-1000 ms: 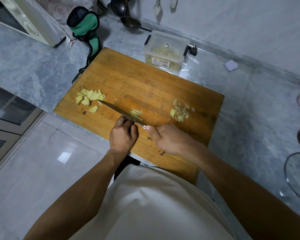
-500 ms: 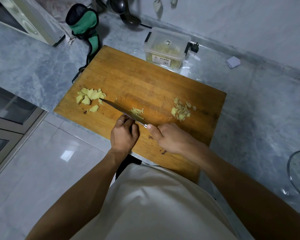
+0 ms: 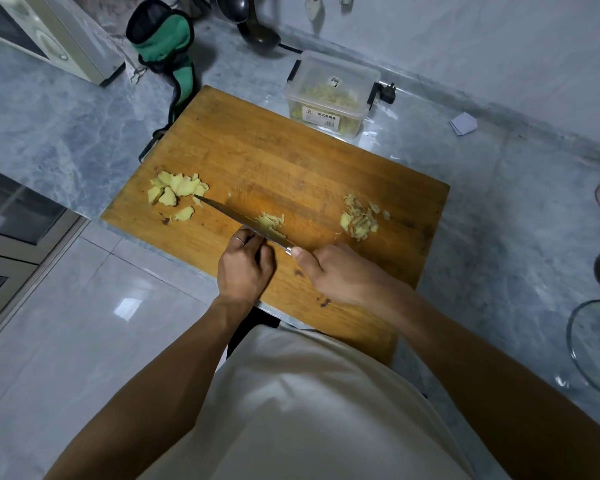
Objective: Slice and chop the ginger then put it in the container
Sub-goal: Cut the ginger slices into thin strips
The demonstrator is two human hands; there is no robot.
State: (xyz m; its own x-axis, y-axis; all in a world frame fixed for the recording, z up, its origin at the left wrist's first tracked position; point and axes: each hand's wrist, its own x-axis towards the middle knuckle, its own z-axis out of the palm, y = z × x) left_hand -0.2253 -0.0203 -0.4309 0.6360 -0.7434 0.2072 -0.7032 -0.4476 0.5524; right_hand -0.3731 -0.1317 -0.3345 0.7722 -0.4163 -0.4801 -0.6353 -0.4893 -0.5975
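Right hand (image 3: 340, 271) wrapped around the knife handle, thumb stretched along it toward the blade; left hand (image 3: 245, 266) curled just beside the blade, fingertips tucked onto the small strip of ginger being cut, a ring showing on one finger. Knife (image 3: 236, 218) laid slantwise across the cutting board (image 3: 291, 161), tip almost touching the uncut slices (image 3: 177, 192) at the left, heel down by the two hands. Barely any change over the last second: same grips, same slant of the blade, same three heaps, only a slight shift in the head view. Probably mid-chop then, working through the middle shreds (image 3: 271, 221) in short strokes rather than moving on. Finished pile (image 3: 359, 220) waiting to the right of the blade, well apart from the slices. Container (image 3: 331, 93) standing on the grey counter (image 3: 66, 133) just past the board's far edge, some pale ginger already inside, open or covered hard to tell through the clear plastic. Roughly midway by the look of things: slices on the left not yet chopped, two heaps not yet carried to the container. Fingertips close to the edge, so care needed there.
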